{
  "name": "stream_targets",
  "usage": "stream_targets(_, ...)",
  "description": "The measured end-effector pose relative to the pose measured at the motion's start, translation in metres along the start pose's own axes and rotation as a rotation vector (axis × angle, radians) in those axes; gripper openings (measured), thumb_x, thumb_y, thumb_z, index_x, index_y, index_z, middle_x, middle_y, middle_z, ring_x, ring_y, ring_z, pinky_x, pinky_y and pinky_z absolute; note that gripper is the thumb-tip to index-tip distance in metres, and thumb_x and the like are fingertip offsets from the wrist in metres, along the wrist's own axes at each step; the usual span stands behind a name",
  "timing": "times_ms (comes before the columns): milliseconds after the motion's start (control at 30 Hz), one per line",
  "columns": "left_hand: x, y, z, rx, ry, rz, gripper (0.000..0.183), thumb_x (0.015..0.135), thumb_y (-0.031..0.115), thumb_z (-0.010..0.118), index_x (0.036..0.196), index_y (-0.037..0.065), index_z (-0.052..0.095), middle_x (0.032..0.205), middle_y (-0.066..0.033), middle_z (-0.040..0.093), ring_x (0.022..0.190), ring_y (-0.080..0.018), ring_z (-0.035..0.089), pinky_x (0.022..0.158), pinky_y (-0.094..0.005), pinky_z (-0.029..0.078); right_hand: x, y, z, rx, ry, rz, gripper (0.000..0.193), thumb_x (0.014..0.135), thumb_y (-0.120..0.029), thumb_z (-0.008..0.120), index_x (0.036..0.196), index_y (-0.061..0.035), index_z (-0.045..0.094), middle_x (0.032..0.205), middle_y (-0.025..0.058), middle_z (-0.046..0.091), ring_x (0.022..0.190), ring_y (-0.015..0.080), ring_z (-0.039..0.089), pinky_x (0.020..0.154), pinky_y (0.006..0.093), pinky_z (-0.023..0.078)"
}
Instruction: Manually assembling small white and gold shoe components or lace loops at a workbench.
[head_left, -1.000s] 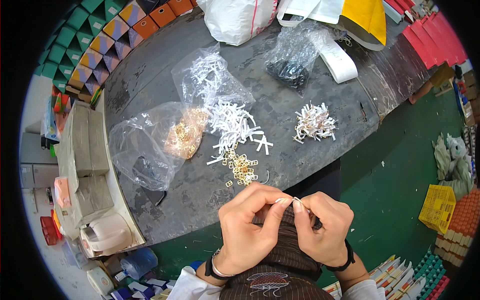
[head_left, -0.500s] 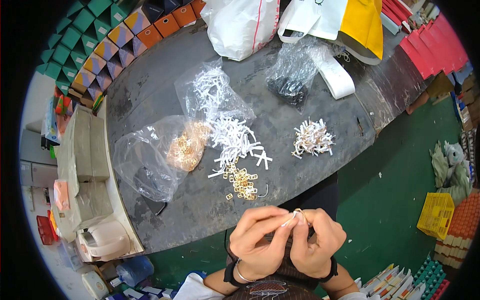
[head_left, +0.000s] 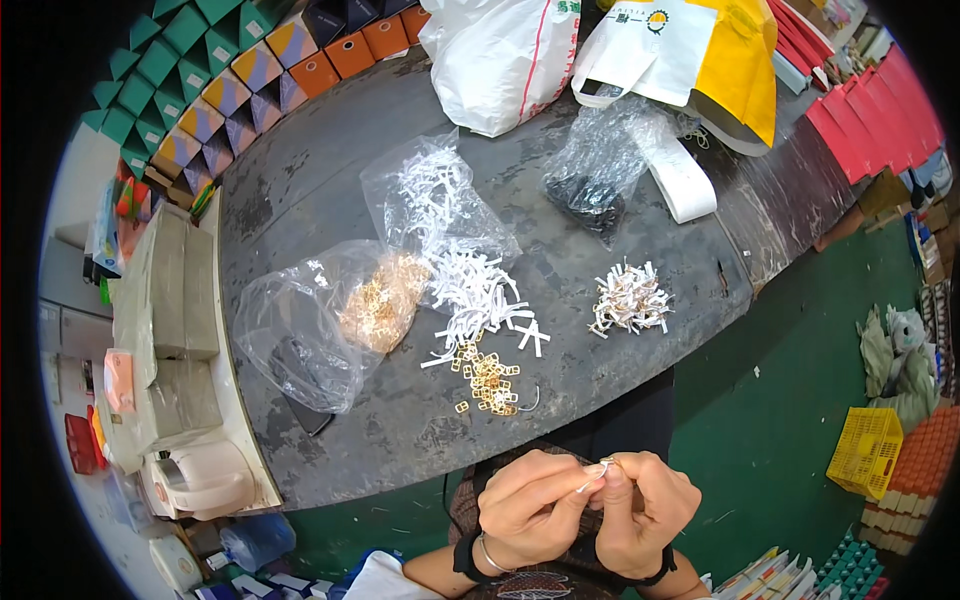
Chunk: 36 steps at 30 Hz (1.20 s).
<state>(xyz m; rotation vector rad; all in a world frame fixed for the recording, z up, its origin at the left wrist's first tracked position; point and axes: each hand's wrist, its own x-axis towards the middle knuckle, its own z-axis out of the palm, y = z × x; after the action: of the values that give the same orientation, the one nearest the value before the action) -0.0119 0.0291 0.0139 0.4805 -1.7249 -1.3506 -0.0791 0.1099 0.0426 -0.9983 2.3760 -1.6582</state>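
Observation:
Close in front of my body, beyond the table edge, my left hand (head_left: 537, 508) and my right hand (head_left: 646, 507) meet at the fingertips. Both are closed in a pinch. Between them shows a short white strip (head_left: 592, 481), gripped by the left fingers. A small gold-coloured buckle is mostly hidden at the right fingertips. On the table lie a pile of small gold buckles (head_left: 489, 383) and, just behind it, a heap of loose white strips (head_left: 478, 297). Farther right is a separate pile of white strips with gold bits (head_left: 633, 299).
Clear plastic bags, one with gold buckles (head_left: 378, 308) and one with white strips (head_left: 432, 190), lie on the dark table (head_left: 410, 455). A white bag (head_left: 500, 70), a yellow-and-white bag (head_left: 735, 70) and bubble wrap (head_left: 597, 165) stand behind. Boxes (head_left: 240, 85) line the far left.
Both hands have moved slightly down, toward my body, still pinched together. Their fingers have shifted a little around the strip. The whole view has shifted slightly; the piles look unchanged.

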Motion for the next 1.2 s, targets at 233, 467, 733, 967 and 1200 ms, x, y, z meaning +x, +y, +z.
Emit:
stream_targets(233, 0.003, -0.002, -0.004, 0.005, -0.056, 0.074, 0.01, 0.073, 0.0, 0.075, 0.081, -0.001, 0.069, 0.073, -0.0107, 0.063, 0.058, -0.0174, 0.06, 0.051, -0.0261, 0.046, -0.005, -0.002, -0.002, 0.107, -0.018, 0.063, 0.015, 0.09, -0.003, 0.058, 0.079, 0.0062, 0.059, 0.061, 0.0092, 0.064, 0.047, 0.0091, 0.059, 0.045, 0.0188, 0.045)
stream_targets(467, 0.02, -0.003, -0.015, -0.112, -0.19, 0.067, 0.033, 0.091, 0.027, 0.063, 0.082, -0.004, 0.068, 0.076, -0.0129, 0.063, 0.061, -0.0198, 0.062, 0.054, -0.0275, 0.048, 0.008, -0.01, -0.01, 0.241, -0.127, 0.197, 0.018, 0.092, -0.005, 0.056, 0.079, 0.0069, 0.059, 0.06, 0.0089, 0.063, 0.048, 0.0096, 0.058, 0.045, 0.0201, 0.045)
stream_targets(733, 0.041, 0.0, -0.023, -0.508, -0.403, -0.563, 0.008, 0.084, -0.001, 0.066, 0.088, -0.006, 0.069, 0.086, -0.0128, 0.062, 0.067, -0.0121, 0.059, 0.059, -0.0239, 0.048, 0.026, -0.002, -0.03, 0.328, -0.361, 0.391, 0.012, 0.087, -0.006, 0.064, 0.082, 0.0046, 0.067, 0.063, 0.0069, 0.065, 0.052, 0.0086, 0.061, 0.048, 0.0196, 0.047)
stream_targets(967, 0.027, 0.001, -0.022, -0.359, -0.252, -0.524, 0.009, 0.084, -0.001, 0.067, 0.092, -0.004, 0.069, 0.089, -0.0097, 0.063, 0.073, -0.0111, 0.06, 0.062, -0.0213, 0.05, 0.021, 0.0, -0.028, 0.353, -0.31, 0.31, 0.017, 0.081, -0.005, 0.072, 0.092, 0.0049, 0.064, 0.071, 0.008, 0.067, 0.06, 0.009, 0.064, 0.054, 0.0209, 0.051)
stream_targets(1200, 0.015, 0.011, -0.013, -0.309, -0.139, -0.512, 0.008, 0.082, -0.004, 0.068, 0.09, -0.005, 0.068, 0.088, -0.0097, 0.063, 0.076, -0.0106, 0.06, 0.065, -0.0217, 0.05, 0.017, -0.002, -0.022, 0.284, -0.195, 0.265, 0.016, 0.079, -0.001, 0.072, 0.09, 0.0057, 0.063, 0.079, 0.0119, 0.068, 0.071, 0.0137, 0.069, 0.061, 0.0225, 0.054)
